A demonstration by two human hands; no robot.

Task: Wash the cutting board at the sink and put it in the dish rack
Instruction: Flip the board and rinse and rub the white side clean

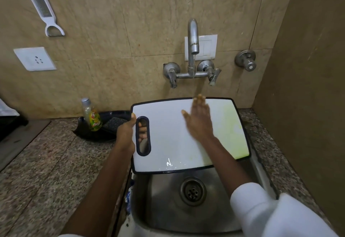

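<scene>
A white cutting board (168,135) with a dark rim and a slotted handle is held level over the steel sink (168,208). My left hand (127,134) grips the board's left edge, with its fingers showing through the handle slot. Flat on the board's top lies my right hand (198,122), fingers straight and blurred. A thin stream of water falls from the wall tap (193,36) toward the board's far edge by my fingertips. The board's right part has a yellow-green tint. No dish rack is in view.
A black tray (85,132) on the granite counter (46,162) left of the sink holds a dish-soap bottle (93,118) and a scrub pad (113,122). A grater (42,7) hangs on the tiled wall. A brown wall closes the right side.
</scene>
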